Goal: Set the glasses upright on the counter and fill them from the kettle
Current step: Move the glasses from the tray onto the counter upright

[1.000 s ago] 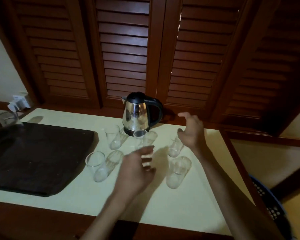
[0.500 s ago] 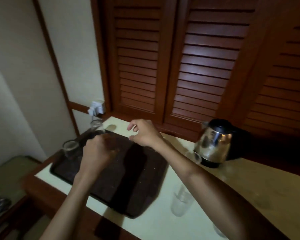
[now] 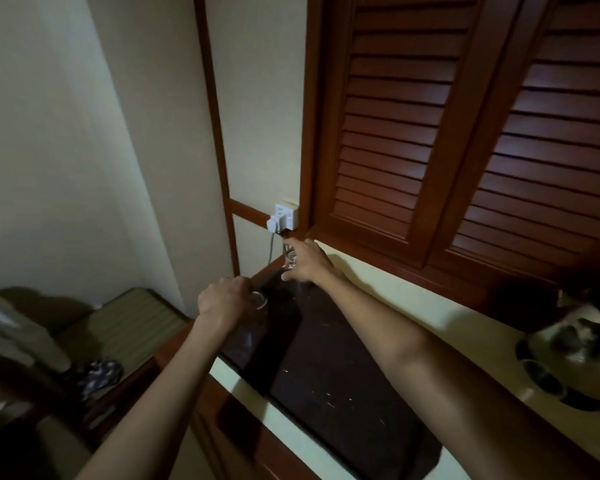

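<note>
Two clear glasses stand at the far left end of a dark tray (image 3: 329, 382) on the cream counter (image 3: 406, 306). My left hand (image 3: 222, 301) is closed over the rim of the nearer glass (image 3: 260, 302). My right hand (image 3: 307, 261) reaches further back, with its fingers wrapped around the far glass (image 3: 290, 255) by the wall. The steel kettle (image 3: 579, 341) sits blurred at the right edge, well away from both hands. The other glasses are out of view.
A white wall socket with a plug (image 3: 284, 219) and a hanging cord is just behind the far glass. Dark louvred shutters (image 3: 465, 133) rise behind the counter. Below left is a low green-covered surface (image 3: 118, 327) with patterned cloth (image 3: 99, 372).
My view swung left from the kettle and the lying glasses to the tray's far end. Both hands moved there and closed on the two glasses.
</note>
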Available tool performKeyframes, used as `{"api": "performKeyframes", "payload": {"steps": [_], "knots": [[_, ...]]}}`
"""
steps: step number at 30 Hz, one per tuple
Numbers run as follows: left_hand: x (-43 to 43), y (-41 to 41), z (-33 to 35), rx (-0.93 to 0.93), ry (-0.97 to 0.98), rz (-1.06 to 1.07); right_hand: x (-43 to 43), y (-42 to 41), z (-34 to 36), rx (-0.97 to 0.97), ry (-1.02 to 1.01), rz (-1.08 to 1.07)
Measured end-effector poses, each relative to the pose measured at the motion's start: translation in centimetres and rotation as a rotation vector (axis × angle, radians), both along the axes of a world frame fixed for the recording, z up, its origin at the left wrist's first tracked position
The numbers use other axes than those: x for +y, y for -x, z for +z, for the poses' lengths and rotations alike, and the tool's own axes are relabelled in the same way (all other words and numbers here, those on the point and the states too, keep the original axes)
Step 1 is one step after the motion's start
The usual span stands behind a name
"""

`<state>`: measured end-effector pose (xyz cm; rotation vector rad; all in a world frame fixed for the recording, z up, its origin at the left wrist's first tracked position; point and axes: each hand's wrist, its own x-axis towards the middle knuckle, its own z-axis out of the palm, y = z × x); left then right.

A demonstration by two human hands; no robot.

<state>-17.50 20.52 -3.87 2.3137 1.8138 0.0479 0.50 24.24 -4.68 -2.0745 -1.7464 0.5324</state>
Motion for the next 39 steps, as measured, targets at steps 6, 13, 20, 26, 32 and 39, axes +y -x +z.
{"api": "performKeyframes", "payload": {"steps": [6,13,20,26,32,39], "knots": [[1.4,-0.7,0.1,0.011,0.081,-0.07,1.2,-0.1,-1.5,-0.008,-0.065,-0.044],[1.7,-0.6,1.7,-0.041,0.026,-0.084,0.7,-1.0,-0.6,0.042,-0.056,-0.02],[2.5,2.4,2.4,-0.541,0.178,0.161,-1.3,-3.5,1.1,0.29,-0.148,-0.149],[-3.6,1.7,1.5,-1.704,0.813,0.465,-7.6,-7.3,2.4,1.623,-0.188,-0.472],[-10.5,-2.7,1.4,-2.025,0.973,0.432,-16.0,-9.1,3.1,1.875,-0.108,-0.386],[-19.7,-8.4,3.6,-1.678,0.686,0.069,-27.4,-15.0,5.3,1.484,-0.214,-0.28]]}}
